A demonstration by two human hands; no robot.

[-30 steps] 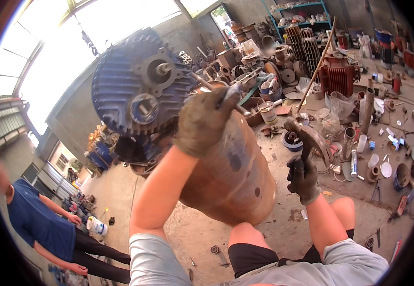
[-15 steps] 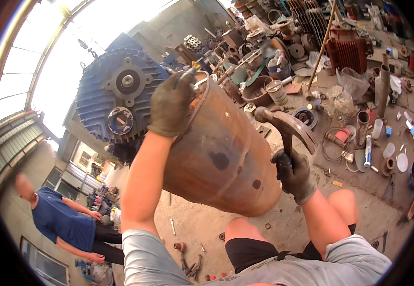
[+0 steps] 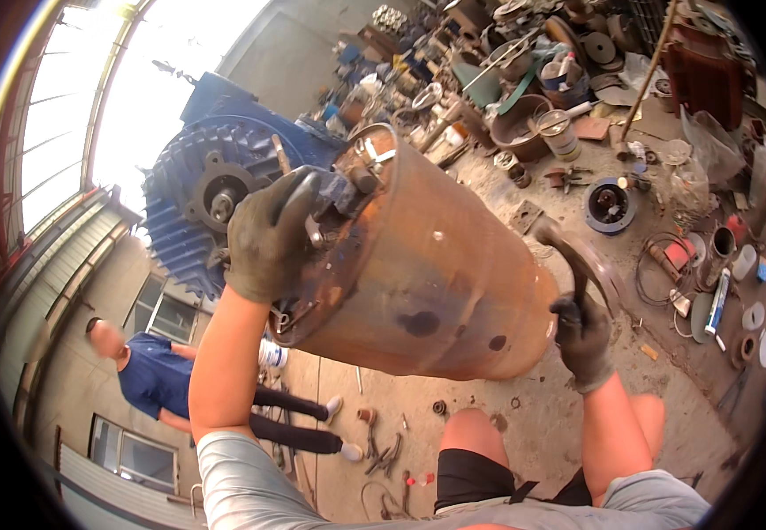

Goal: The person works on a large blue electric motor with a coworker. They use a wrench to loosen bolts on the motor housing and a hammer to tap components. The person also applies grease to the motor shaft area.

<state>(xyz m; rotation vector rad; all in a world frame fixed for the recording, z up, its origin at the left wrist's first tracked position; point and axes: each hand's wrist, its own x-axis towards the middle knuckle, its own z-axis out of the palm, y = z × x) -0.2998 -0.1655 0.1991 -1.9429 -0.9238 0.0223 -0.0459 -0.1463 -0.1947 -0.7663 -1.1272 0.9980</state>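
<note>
The rusty drum (image 3: 427,265) had tilted lower across frame centre within the last second. The gloved left hand (image 3: 268,234) stayed clamped on its rim at ten o'clock; the right hand (image 3: 584,336), fist closed around a hammer (image 3: 573,256), had drawn alongside at three o'clock, striking position.

the drum (image 3: 427,265) lies tilted in the middle, above the person's knees. the left hand (image 3: 268,234) sits on its upper left end; the right hand (image 3: 584,336) is just beside its lower right end, with the hammer (image 3: 573,256) rising from it. the motor (image 3: 211,203) stands behind the drum's left end. a seated person (image 3: 149,375) is at lower left. scrap parts (image 3: 612,115) spread across the floor (image 3: 542,415) to the upper right.
</note>
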